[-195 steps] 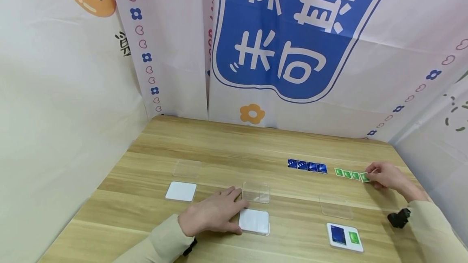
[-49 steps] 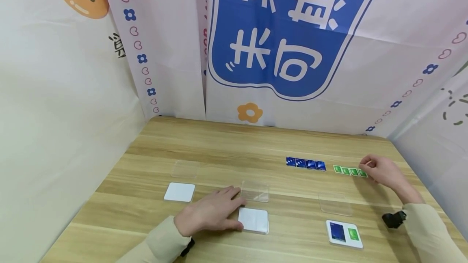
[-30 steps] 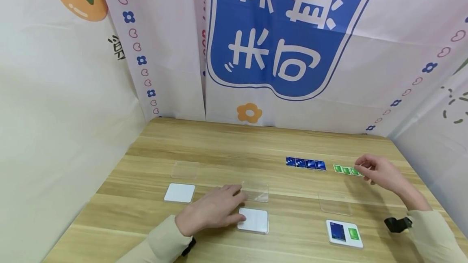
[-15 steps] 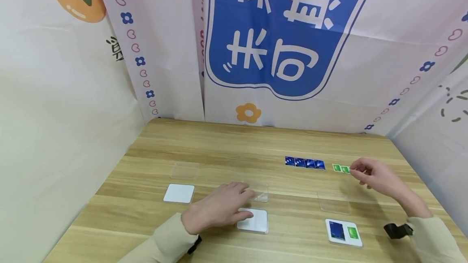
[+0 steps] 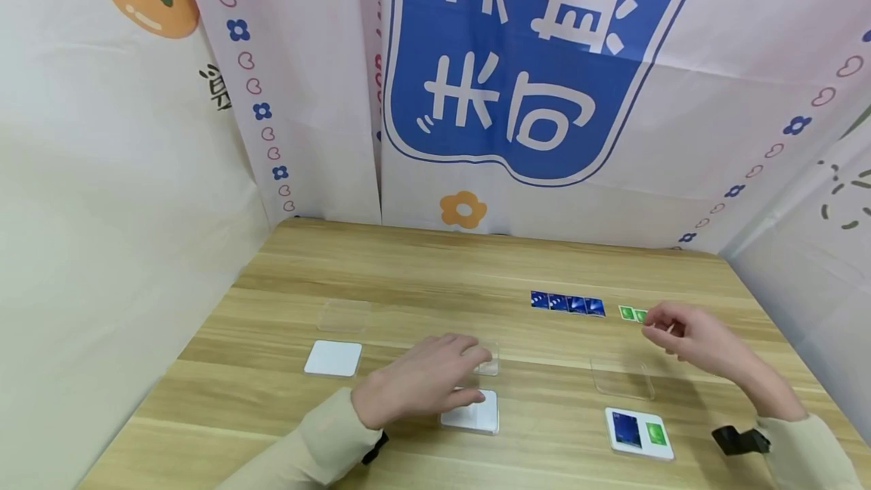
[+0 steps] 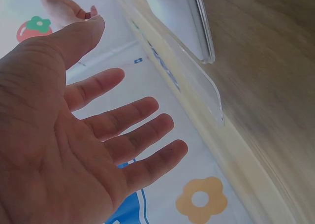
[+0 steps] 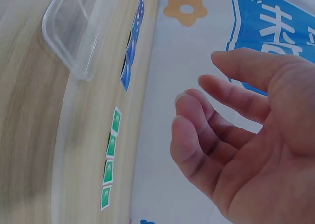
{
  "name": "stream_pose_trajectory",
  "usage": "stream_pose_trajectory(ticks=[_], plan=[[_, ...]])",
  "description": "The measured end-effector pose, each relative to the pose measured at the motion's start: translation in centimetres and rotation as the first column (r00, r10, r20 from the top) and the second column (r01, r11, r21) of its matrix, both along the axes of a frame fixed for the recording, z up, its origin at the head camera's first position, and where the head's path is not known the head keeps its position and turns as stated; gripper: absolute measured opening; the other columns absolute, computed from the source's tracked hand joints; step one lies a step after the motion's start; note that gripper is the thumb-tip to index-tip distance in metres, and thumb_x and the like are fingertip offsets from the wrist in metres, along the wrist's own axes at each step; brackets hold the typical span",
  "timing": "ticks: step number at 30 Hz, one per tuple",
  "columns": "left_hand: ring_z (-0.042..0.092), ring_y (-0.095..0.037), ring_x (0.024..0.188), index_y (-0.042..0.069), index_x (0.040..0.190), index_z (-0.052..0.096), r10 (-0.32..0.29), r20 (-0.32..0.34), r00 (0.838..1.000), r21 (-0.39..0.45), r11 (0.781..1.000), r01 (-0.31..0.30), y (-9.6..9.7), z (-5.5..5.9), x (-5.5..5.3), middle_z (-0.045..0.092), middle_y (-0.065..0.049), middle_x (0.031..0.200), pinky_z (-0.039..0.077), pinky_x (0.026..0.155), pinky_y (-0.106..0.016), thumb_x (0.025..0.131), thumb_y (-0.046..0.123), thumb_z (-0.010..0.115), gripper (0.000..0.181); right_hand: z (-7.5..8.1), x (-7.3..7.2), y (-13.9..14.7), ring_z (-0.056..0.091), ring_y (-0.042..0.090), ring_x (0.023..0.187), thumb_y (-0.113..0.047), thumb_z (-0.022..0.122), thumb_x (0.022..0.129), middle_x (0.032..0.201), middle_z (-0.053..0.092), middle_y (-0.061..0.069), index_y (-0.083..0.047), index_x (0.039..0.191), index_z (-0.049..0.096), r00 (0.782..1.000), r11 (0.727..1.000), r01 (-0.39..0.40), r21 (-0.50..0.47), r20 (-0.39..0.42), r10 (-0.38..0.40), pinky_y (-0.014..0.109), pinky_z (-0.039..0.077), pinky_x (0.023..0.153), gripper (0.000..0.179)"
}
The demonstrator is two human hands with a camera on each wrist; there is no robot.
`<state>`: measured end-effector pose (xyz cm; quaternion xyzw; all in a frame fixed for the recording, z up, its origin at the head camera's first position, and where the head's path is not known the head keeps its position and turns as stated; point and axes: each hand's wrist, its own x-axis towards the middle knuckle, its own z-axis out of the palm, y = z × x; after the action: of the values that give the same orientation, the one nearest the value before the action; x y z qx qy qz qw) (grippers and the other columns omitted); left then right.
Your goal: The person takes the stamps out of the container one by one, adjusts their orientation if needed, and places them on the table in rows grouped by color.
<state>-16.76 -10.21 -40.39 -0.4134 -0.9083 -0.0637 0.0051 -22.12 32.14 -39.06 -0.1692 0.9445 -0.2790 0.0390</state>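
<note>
My left hand [image 5: 425,380] hovers over the middle white flat case [image 5: 486,420] and overlaps the clear lid [image 5: 491,363] behind it. In the left wrist view its fingers are spread and nothing is in them. At the right, my right hand [image 5: 704,340] is raised near a row of small green cards [image 5: 627,313] and covers part of that row. Its fingers bend loosely around nothing in the right wrist view, where several green cards [image 7: 109,171] lie in line on the table. A row of dark blue cards [image 5: 567,304] lies left of the green ones.
At front right, a white case [image 5: 643,431] bears one blue and one green card, with a clear lid [image 5: 621,379] behind it. Another white case [image 5: 333,358] and clear lid [image 5: 343,316] lie at the left. Printed cloth [image 5: 327,97] walls surround the wooden table [image 5: 408,263].
My right hand has come away from the rightmost green card and shifted left and toward me. My left hand has lifted from beside the middle case and moved right over it.
</note>
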Motion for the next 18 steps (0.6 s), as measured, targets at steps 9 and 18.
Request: stream_pose_trajectory(ticks=[9, 18], plan=[[0.059, -0.020, 0.121, 0.018, 0.136, 0.048, -0.014, -0.014, 1.000, -0.013, 1.000, 0.014, 0.9, 0.3, -0.2, 0.060, -0.005, 0.133, 0.053, 0.096, -0.037, 0.097, 0.047, 0.056, 0.049, 0.4, 1.0, -0.8, 0.050, 0.003, 0.059, -0.026, 0.063, 0.096, 0.077, 0.060, 0.001, -0.011, 0.102, 0.065, 0.999, 0.998, -0.054, 0.035, 0.000, 0.054, 0.023, 0.047, 0.051, 0.017], [0.059, -0.020, 0.122, 0.019, 0.138, 0.046, 0.002, 0.013, 1.000, -0.022, 1.000, -0.002, 2.0, 0.4, -0.3, 0.059, -0.005, 0.134, 0.053, 0.097, -0.038, 0.097, 0.048, 0.056, 0.051, 0.6, 1.6, -1.3, 0.047, 0.000, 0.056, -0.025, 0.064, 0.096, 0.071, 0.054, -0.009, -0.014, 0.101, 0.064, 0.987, 0.987, -0.159, 0.040, -0.011, 0.159, 0.022, 0.044, 0.049, 0.012]])
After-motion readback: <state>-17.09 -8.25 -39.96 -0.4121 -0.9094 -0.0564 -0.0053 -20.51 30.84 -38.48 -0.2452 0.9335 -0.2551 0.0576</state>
